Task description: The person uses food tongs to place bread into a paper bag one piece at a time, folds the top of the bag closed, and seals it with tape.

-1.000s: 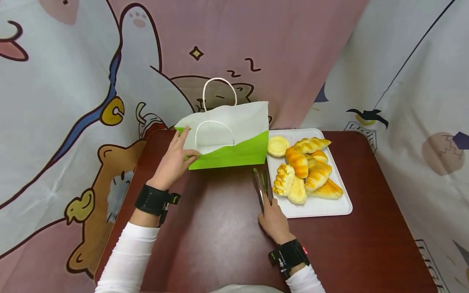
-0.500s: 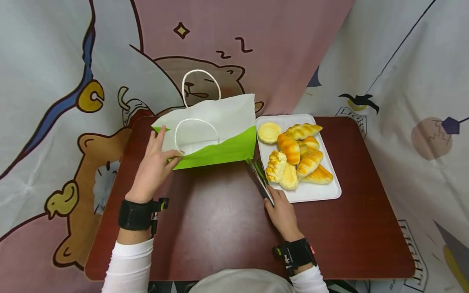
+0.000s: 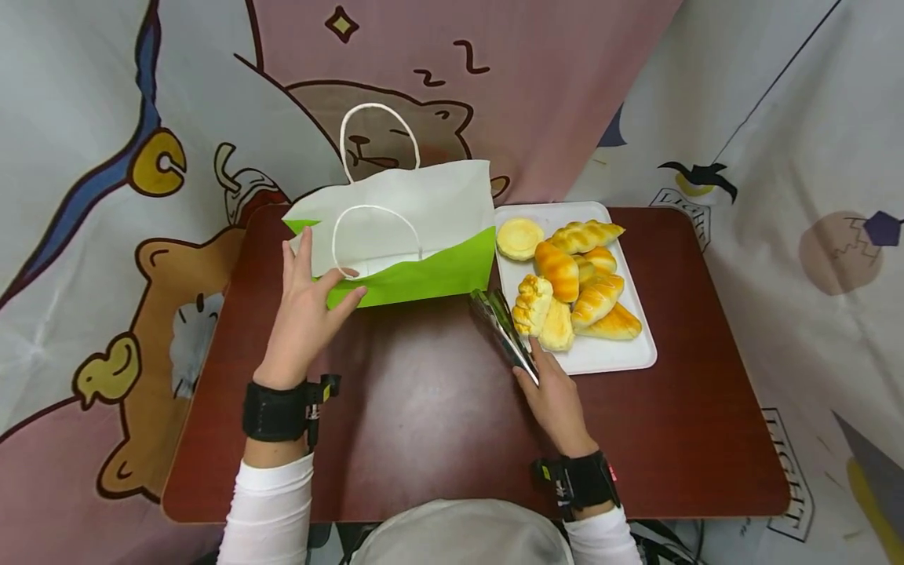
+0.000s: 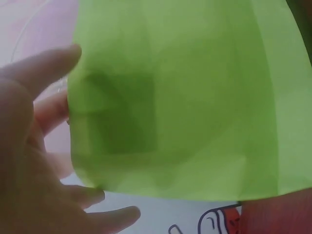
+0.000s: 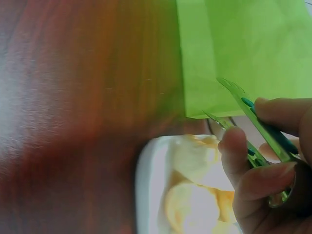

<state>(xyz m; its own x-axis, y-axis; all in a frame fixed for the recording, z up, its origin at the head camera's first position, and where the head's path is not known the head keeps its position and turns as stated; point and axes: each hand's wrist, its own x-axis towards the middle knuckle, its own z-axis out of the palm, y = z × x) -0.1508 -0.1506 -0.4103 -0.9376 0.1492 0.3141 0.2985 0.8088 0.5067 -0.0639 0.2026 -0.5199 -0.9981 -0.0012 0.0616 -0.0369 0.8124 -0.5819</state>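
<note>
In the head view, a green-and-white paper bag (image 3: pixel 417 271) with white loop handles stands at the back of the table, its mouth facing up. My left hand (image 3: pixel 300 322) touches the bag's left side with fingers spread, thumb in front and another fingertip at the rim. The left wrist view shows these fingers (image 4: pixel 100 219) mostly straight along the green panel (image 4: pixel 204 97). My right hand (image 3: pixel 558 400) holds metal tongs (image 3: pixel 504 329) near the bag's lower right corner. Their two arms are slightly apart in the right wrist view, with nothing visible between the tips.
Right of the bag lies a white tray (image 3: pixel 614 365) holding several breads (image 3: pixel 596 302) and a round tart (image 3: pixel 519 238). The tongs' tips hover beside its left edge. A brown table (image 3: pixel 424 424) lies below, and a printed curtain (image 3: pixel 551 102) hangs behind.
The tongs have tilted left, their tips closer to the bag's lower right corner. My left hand's fingers have spread at the bag's rim. The head view has shifted.
</note>
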